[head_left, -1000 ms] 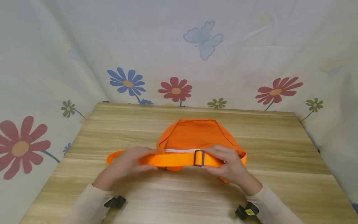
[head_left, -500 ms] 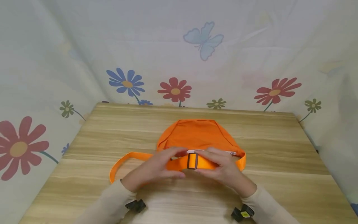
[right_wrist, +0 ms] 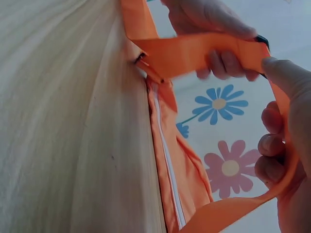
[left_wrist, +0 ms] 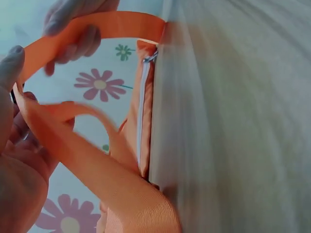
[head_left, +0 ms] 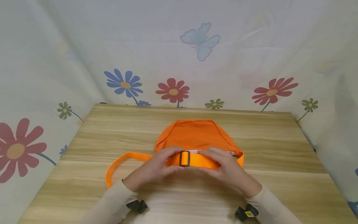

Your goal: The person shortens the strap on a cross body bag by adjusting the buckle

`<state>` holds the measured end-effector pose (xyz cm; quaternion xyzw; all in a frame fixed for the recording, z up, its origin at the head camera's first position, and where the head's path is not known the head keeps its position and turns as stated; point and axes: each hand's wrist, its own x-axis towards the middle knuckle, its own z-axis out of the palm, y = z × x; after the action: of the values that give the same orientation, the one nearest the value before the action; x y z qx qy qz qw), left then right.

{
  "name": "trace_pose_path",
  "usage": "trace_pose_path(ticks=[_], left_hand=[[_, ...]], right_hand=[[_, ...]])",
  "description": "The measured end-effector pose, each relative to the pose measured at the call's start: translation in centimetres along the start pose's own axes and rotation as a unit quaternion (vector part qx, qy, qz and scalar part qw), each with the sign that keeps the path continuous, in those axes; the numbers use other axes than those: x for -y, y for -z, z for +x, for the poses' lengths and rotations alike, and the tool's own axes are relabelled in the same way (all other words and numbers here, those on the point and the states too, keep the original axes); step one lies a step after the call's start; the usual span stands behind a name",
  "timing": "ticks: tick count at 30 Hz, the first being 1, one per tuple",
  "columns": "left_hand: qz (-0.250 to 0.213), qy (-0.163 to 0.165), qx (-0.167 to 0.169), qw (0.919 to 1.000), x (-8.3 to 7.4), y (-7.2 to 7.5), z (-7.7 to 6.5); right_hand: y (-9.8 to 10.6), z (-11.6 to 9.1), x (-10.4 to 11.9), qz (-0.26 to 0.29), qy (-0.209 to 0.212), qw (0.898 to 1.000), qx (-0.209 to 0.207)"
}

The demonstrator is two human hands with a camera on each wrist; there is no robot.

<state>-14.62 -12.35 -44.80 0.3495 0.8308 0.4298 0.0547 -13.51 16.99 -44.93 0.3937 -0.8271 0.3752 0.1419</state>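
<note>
A small orange bag (head_left: 195,135) lies on the table, its white zipper (left_wrist: 142,107) facing me. In front of the zipper, a lighter orange strap (head_left: 205,161) is held up with a dark slide buckle (head_left: 185,158) on it. My left hand (head_left: 155,169) pinches the strap right at the buckle, thumb below and fingers above in the head view. Farther right, my right hand (head_left: 227,166) grips the same strap, its fingers curled behind the webbing in the right wrist view. Part of the strap is hidden behind both hands.
A loose strap loop (head_left: 110,168) spreads over the wooden table (head_left: 92,140) left of the bag, passing behind my left forearm. A white flowered cloth (head_left: 232,68) hangs behind the table and along both sides.
My left hand has come right along the strap to the buckle, leaving a wider loop at the left. The buckle has shifted left, away from my right hand, which still grips the strap.
</note>
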Motion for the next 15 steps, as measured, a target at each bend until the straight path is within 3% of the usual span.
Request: trace_pose_path(ticks=[5,11,15], left_hand=[[-0.001,-0.01,-0.015,0.9998,0.2,-0.15,-0.09],[-0.037,-0.016,-0.045,0.9982,0.2,-0.67,-0.06],[-0.041,-0.024,-0.059,0.9971,-0.06,-0.63,0.08]], right_hand=[[0.29,-0.07,-0.28,0.018,0.022,0.999,-0.021],[-0.01,0.13,-0.14,0.03,0.039,0.998,-0.043],[-0.05,0.18,0.13,0.03,0.02,0.999,-0.04]])
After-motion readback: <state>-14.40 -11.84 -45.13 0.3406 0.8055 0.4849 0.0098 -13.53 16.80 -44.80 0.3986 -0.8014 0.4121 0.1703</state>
